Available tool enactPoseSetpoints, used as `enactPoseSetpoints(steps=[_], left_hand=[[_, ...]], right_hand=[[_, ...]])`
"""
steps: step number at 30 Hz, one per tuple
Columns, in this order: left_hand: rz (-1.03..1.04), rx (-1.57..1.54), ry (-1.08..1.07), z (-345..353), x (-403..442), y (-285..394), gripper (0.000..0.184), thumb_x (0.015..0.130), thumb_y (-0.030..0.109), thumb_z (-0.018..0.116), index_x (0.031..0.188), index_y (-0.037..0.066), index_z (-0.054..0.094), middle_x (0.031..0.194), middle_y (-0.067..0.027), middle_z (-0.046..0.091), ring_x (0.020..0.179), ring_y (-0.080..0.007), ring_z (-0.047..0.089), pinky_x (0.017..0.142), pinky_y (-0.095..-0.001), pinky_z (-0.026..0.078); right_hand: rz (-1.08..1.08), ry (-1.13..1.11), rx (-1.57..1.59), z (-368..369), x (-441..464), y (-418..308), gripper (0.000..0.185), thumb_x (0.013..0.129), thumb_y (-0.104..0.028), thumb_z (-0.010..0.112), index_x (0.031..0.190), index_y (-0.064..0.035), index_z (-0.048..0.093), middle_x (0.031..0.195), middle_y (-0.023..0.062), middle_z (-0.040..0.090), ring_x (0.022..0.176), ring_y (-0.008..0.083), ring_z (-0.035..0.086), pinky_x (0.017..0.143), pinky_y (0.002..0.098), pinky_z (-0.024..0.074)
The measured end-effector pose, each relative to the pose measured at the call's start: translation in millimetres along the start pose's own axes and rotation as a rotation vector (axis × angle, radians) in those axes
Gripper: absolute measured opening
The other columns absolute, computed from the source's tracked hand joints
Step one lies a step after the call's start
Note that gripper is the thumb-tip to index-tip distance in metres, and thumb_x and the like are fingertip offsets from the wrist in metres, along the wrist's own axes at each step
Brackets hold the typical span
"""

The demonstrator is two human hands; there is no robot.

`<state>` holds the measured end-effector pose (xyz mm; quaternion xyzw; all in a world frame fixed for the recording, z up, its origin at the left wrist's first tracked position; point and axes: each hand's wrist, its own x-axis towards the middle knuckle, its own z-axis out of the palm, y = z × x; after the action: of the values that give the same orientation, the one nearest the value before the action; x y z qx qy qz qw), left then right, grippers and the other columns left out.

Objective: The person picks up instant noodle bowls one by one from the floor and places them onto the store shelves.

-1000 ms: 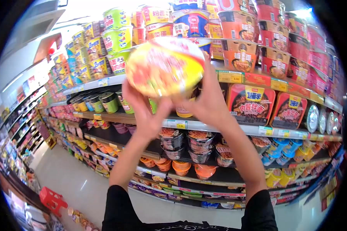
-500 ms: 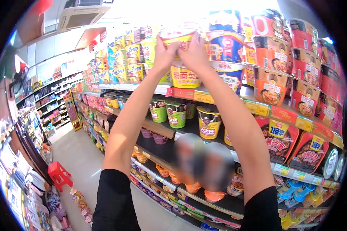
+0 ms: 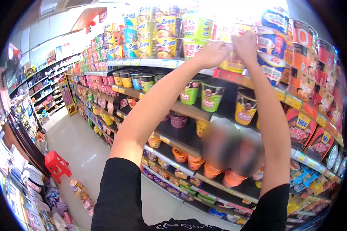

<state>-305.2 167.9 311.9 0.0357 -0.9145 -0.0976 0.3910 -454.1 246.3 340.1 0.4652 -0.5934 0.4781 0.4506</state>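
Both my hands are raised in front of a yellow and white instant noodle bucket (image 3: 229,29), which sits on top of another yellow noodle bucket (image 3: 232,63) on the upper shelf. My left hand (image 3: 214,54) is at the lower left of the upper bucket, its fingers loosely bent and not wrapped round anything. My right hand (image 3: 245,44) is over the bucket's lower right front, fingers loosely bent and pointing up; whether they touch it I cannot tell. Blue noodle buckets (image 3: 272,40) stand stacked just right of my hands, and green ones (image 3: 196,29) to the left.
Below are shelves with cup noodles (image 3: 212,96), orange bowls (image 3: 211,170) and flat noodle boxes (image 3: 300,129). A blurred patch (image 3: 231,146) covers part of the lower shelves. A red stool (image 3: 57,165) stands in the aisle at the left.
My hands have come off the upper bucket's sides and dropped lower in front of it. The view has turned left, so the shelves appear shifted to the right.
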Motion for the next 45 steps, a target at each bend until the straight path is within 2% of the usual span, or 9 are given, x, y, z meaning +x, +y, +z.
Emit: enactPoseSetpoints(steps=[5, 8, 17, 22, 25, 27, 33, 41, 45], left_hand=[[0.070, 0.109, -0.053, -32.5, -115.7, 17.6, 0.070, 0.090, 0.049, 0.039, 0.128, -0.010, 0.034, 0.130, -0.0281, 0.039, 0.122, -0.0365, 0.038, 0.103, -0.0383, 0.029], [0.177, -0.100, -0.045, -55.1, -191.5, 1.7, 0.069, 0.089, 0.046, 0.043, 0.129, -0.010, 0.032, 0.129, -0.0281, 0.038, 0.124, -0.0371, 0.035, 0.105, -0.0380, 0.027], [-0.247, -0.092, 0.127, -72.9, -501.2, -64.4, 0.061, 0.085, 0.045, 0.050, 0.120, -0.005, 0.042, 0.115, -0.0266, 0.050, 0.110, -0.0358, 0.049, 0.092, -0.0396, 0.040], [-1.317, -0.376, 0.269, -23.3, -710.4, -100.7, 0.068, 0.088, 0.047, 0.044, 0.125, -0.009, 0.036, 0.121, -0.0288, 0.047, 0.116, -0.0358, 0.045, 0.094, -0.0385, 0.038], [-1.605, -0.343, 0.314, -3.7, -821.9, -113.3, 0.078, 0.088, 0.053, 0.042, 0.133, -0.009, 0.027, 0.127, -0.0273, 0.044, 0.120, -0.0356, 0.043, 0.098, -0.0358, 0.035], [-1.742, -0.304, 0.482, 10.7, -898.3, -126.4, 0.075, 0.086, 0.055, 0.043, 0.117, -0.013, 0.045, 0.121, -0.0324, 0.045, 0.116, -0.0393, 0.045, 0.099, -0.0405, 0.034], [-2.230, -0.133, 0.616, -1.5, -1051.2, -124.9, 0.061, 0.082, 0.043, 0.048, 0.110, -0.010, 0.051, 0.106, -0.0305, 0.056, 0.100, -0.0415, 0.054, 0.088, -0.0435, 0.042], [-2.497, -0.070, 0.035, -41.3, -1171.0, -125.1, 0.051, 0.078, 0.039, 0.054, 0.099, -0.007, 0.058, 0.104, -0.0281, 0.057, 0.100, -0.0390, 0.055, 0.085, -0.0447, 0.044], [-2.453, -0.055, 0.080, -82.1, -1202.6, -166.7, 0.051, 0.081, 0.039, 0.048, 0.101, -0.007, 0.059, 0.110, -0.0296, 0.055, 0.103, -0.0400, 0.054, 0.091, -0.0462, 0.041]], right_hand=[[-0.148, -0.283, -0.600, -13.4, -2.1, -19.6, 0.053, 0.083, -0.041, 0.052, 0.110, 0.0042, 0.050, 0.113, 0.0259, 0.050, 0.108, 0.0410, 0.046, 0.092, 0.0468, 0.0367], [-0.187, 0.192, -0.336, 26.3, -7.8, 18.9, 0.056, 0.084, -0.044, 0.052, 0.119, -0.0003, 0.050, 0.124, 0.0249, 0.046, 0.116, 0.0369, 0.043, 0.098, 0.0455, 0.0320], [0.166, -0.326, 0.772, 36.4, -355.3, -233.1, 0.028, 0.089, -0.005, 0.049, 0.116, 0.0029, 0.052, 0.119, 0.0125, 0.054, 0.110, 0.0207, 0.050, 0.095, 0.0321, 0.0385], [0.190, -1.418, 0.833, 182.7, -588.9, -271.1, 0.040, 0.087, -0.021, 0.056, 0.120, 0.0006, 0.047, 0.117, 0.0141, 0.052, 0.103, 0.0224, 0.052, 0.088, 0.0314, 0.0411], [0.089, -1.387, 1.094, 333.1, -835.1, -266.6, 0.056, 0.087, -0.018, 0.056, 0.135, -0.0035, 0.031, 0.135, 0.0165, 0.039, 0.123, 0.0269, 0.039, 0.098, 0.0341, 0.0337], [0.046, -1.407, 1.061, 367.2, -901.5, -321.9, 0.057, 0.088, -0.018, 0.056, 0.137, -0.0048, 0.029, 0.135, 0.0168, 0.039, 0.123, 0.0275, 0.039, 0.099, 0.0341, 0.0330], [0.118, -1.955, 1.185, 337.6, -725.5, -599.4, 0.050, 0.081, -0.023, 0.062, 0.121, 0.0018, 0.046, 0.110, 0.0133, 0.057, 0.090, 0.0169, 0.058, 0.078, 0.0305, 0.0470], [-0.101, -2.290, 1.166, 367.9, -746.8, -784.4, 0.055, 0.078, -0.027, 0.066, 0.120, 0.0018, 0.046, 0.111, 0.0173, 0.058, 0.089, 0.0222, 0.060, 0.077, 0.0340, 0.0481], [-0.268, -2.377, 1.148, 395.4, -810.0, -840.3, 0.053, 0.078, -0.027, 0.066, 0.119, 0.0012, 0.047, 0.108, 0.0158, 0.058, 0.088, 0.0208, 0.059, 0.076, 0.0319, 0.0477]])
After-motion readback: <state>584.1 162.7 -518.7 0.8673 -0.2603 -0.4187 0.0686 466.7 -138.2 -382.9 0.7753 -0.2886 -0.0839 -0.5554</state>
